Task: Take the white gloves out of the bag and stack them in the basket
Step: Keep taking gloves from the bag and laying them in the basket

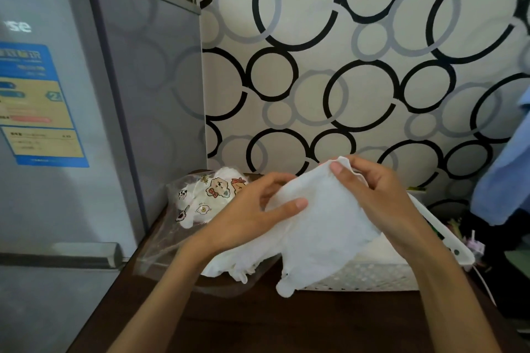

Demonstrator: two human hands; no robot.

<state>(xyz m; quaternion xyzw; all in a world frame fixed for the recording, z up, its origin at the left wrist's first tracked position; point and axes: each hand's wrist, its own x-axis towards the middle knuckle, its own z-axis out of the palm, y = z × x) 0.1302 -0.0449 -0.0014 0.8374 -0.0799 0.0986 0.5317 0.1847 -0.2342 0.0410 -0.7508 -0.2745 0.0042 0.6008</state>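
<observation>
Both hands hold one white glove (321, 226) in the air above the table, partly over the white lattice basket (372, 275). My left hand (258, 209) pinches its left edge with thumb on top. My right hand (370, 189) pinches its upper cuff edge. The glove's fingers hang down in front of the basket's near wall. To the left lies a clear plastic bag (177, 238) printed with cartoon figures, with more white gloves (200, 200) inside and some (229, 266) spilling from its mouth. The basket's inside is mostly hidden by the glove.
A grey fridge (71, 123) stands close on the left of the dark wooden table (258, 321). A wall with a black-and-grey circle pattern is behind. A blue garment (504, 175) hangs at the right edge, with small clutter below it.
</observation>
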